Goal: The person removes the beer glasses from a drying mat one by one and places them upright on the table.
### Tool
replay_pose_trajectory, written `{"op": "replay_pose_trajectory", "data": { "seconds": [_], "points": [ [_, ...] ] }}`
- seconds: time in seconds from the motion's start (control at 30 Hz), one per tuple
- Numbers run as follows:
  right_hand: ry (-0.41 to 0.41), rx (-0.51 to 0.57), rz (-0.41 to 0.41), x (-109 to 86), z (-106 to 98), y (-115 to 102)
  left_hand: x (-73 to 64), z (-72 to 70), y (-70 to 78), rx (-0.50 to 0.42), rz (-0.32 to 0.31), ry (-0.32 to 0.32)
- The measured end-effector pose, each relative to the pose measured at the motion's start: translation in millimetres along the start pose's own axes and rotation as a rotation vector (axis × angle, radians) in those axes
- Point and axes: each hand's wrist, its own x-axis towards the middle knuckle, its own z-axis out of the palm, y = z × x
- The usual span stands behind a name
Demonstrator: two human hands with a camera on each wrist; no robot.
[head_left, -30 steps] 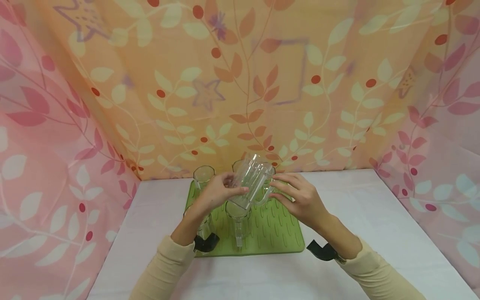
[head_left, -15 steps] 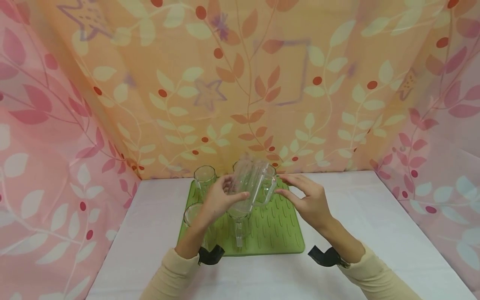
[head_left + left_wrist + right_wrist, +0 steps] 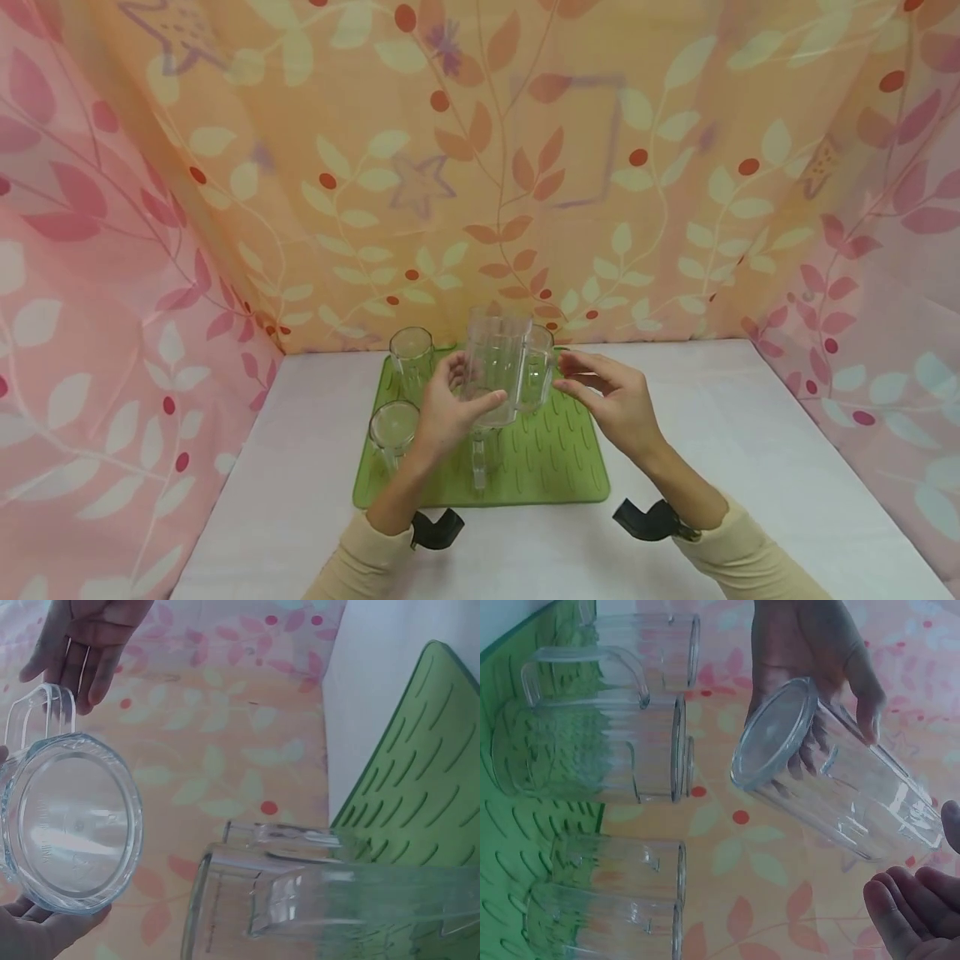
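My left hand [image 3: 453, 408] grips the body of a clear glass mug [image 3: 495, 358] above the green mat [image 3: 555, 475]. In the left wrist view the round base of this mug [image 3: 75, 825] faces the camera, with its handle [image 3: 49, 712] to the upper left. The right wrist view shows the mug [image 3: 840, 787] tilted, the left hand [image 3: 802, 660] around its side. Close by the handle, my right hand [image 3: 611, 400] has thumb and fingers spread apart, holding nothing. In the right wrist view its fingertips [image 3: 885, 896] lie just off the handle.
Several more clear mugs stand on the mat: one at the back left [image 3: 411, 354], one at the front left [image 3: 393, 429], one at the front middle [image 3: 480, 467], another behind the held mug [image 3: 538, 367]. A patterned cloth [image 3: 360, 208] rises behind the white table [image 3: 675, 375].
The held mug has turned from a slant to nearly upright. My right hand has drawn back slightly to the right from the handle; my left hand keeps its grip.
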Motion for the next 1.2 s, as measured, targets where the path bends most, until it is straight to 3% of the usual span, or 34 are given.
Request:
{"op": "replay_pose_trajectory", "data": {
  "seconds": [0.2, 0.33, 0.8, 1.2],
  "points": [
    [-0.010, 0.049, 0.160, -6.1, 3.2, -0.3, -5.7, 6.7, -5.6, -0.060, 0.043, 0.032],
    [-0.023, 0.066, 0.206, -9.1, 5.6, -0.3, -8.2, 9.5, -9.7, -0.075, 0.080, 0.049],
    [-0.039, 0.082, 0.222, -12.8, 10.7, -1.7, -13.6, 17.9, -21.1, -0.041, 0.162, 0.126],
    [-0.041, 0.042, 0.224, -13.1, 12.9, -2.0, -15.8, 20.3, -21.7, -0.044, 0.230, 0.142]
  ]
}}
